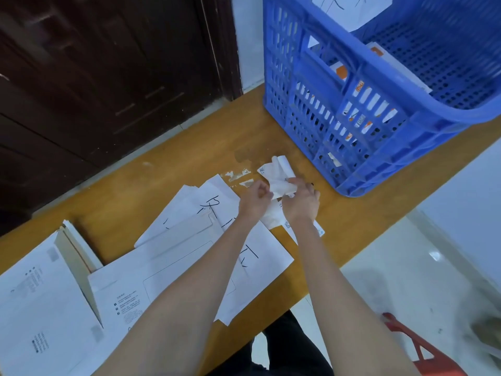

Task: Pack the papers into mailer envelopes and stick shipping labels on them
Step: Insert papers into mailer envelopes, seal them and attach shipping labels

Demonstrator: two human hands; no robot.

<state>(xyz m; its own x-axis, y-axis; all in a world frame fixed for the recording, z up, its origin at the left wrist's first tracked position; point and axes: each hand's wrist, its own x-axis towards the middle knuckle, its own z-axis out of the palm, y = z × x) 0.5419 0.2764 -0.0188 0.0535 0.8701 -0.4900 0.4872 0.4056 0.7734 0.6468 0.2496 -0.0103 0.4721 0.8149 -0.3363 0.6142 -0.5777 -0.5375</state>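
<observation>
Both bare forearms reach forward from the six o'clock edge of the view, and they come close together toward the middle. The left hand (254, 198) is at about eleven o'clock from the right hand (301, 203), and the two are just beside each other. The back of each hand faces the camera. The left hand's fingers are curled, and its fingertips pinch the edge of a crumpled white label sheet (279, 177). The right hand's fingers are also curled, and they grip the same sheet from the other side. Both wrists are nearly straight.
</observation>
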